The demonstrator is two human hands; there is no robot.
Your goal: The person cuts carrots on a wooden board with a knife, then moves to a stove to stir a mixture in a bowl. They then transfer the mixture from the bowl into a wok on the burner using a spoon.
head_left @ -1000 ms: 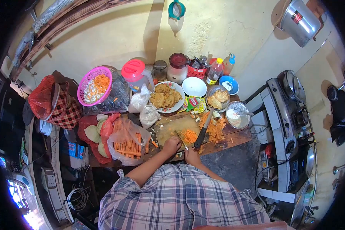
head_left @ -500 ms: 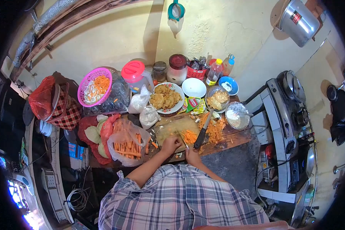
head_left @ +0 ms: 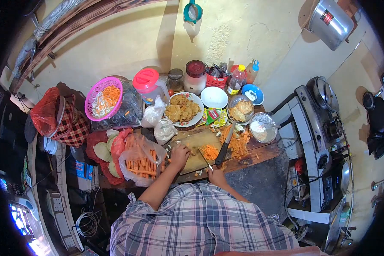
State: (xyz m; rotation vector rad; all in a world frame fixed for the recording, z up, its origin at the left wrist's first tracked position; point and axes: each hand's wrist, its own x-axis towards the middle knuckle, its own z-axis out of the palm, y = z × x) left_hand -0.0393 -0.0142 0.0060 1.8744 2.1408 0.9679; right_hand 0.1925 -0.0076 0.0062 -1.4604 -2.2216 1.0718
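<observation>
Whereas left hand (head_left: 179,154) sat beside knife earlier, now shifted toward 9 o'clock, fingers curled at cutting board (head_left: 195,145) edge near carrot bag (head_left: 141,160); grasp unclear. Right hand (head_left: 216,174) closed round small knife (head_left: 205,158), blade pointing 11 o'clock at sliced carrots (head_left: 209,151).

From here I count two knives, a slim short-bladed knife (head_left: 205,157) and a long black-handled knife (head_left: 224,147). Four bowls: one white ceramic bowl (head_left: 214,97), one blue bowl (head_left: 258,99), one metal bowl of fried bits (head_left: 244,99), one metal bowl of white batter (head_left: 266,117). One pink plastic colander (head_left: 88,103), one wooden chopping board (head_left: 194,143), two plastic bottles — a yellow-capped bottle (head_left: 236,80), a blue-capped bottle (head_left: 252,71).
</observation>
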